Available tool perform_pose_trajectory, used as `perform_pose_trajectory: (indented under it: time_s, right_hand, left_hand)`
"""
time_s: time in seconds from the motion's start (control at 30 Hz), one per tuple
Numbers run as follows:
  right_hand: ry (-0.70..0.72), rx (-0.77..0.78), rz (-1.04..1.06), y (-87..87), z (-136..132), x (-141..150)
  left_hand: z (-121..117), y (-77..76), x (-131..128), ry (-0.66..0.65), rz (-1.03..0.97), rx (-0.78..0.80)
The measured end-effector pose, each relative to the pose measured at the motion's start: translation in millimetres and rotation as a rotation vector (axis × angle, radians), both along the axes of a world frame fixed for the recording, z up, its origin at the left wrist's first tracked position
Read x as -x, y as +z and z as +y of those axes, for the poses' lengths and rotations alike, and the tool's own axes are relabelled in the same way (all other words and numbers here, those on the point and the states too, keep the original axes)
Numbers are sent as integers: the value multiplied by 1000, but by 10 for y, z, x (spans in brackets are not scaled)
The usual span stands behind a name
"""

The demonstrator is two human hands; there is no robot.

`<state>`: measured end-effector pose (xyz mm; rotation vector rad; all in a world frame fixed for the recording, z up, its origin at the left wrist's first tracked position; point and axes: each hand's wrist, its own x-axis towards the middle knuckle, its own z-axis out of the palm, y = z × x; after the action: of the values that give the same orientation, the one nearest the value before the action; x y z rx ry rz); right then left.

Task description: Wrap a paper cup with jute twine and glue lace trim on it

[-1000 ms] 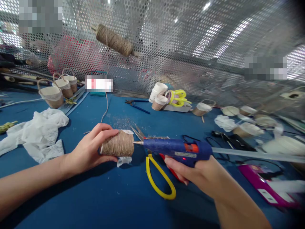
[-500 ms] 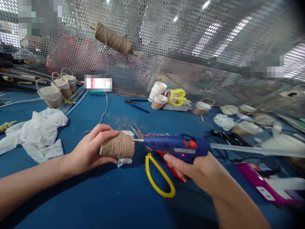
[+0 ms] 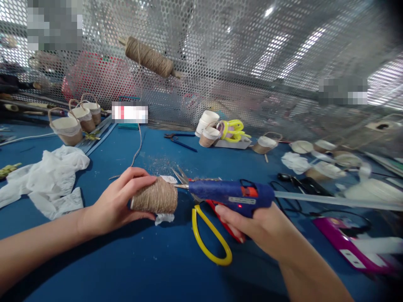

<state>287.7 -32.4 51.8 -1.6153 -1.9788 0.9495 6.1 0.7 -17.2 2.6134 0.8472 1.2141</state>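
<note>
My left hand is closed round a small cup wrapped in brown twine, which lies on its side in my grip. White lacy fabric sticks out at its right end, above and below. In my right hand is a blue glue gun with a lit red light and a long clear glue stick behind. Its metal nozzle meets or nearly touches the cup's right end; I cannot tell which. Scissors with yellow handles lie on the table partly under the gun, blades apart.
Twine-wrapped little buckets with handles stand at the back left, behind crumpled white fabric. Pliers lie at the back. A twine spool hangs before the perforated metal screen. A purple power strip and cables are at the right.
The glue gun has shifted slightly left, its nozzle staying at the cup's right end. The cup appears slightly turned in my left hand. The whole view has moved a little.
</note>
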Motion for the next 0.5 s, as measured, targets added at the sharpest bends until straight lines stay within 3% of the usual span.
perform_pose_trajectory:
  time_s: [0.5]
  right_hand:
    - [80, 94, 166, 23, 34, 16]
  left_hand:
    - [-20, 18, -8, 18, -36, 15]
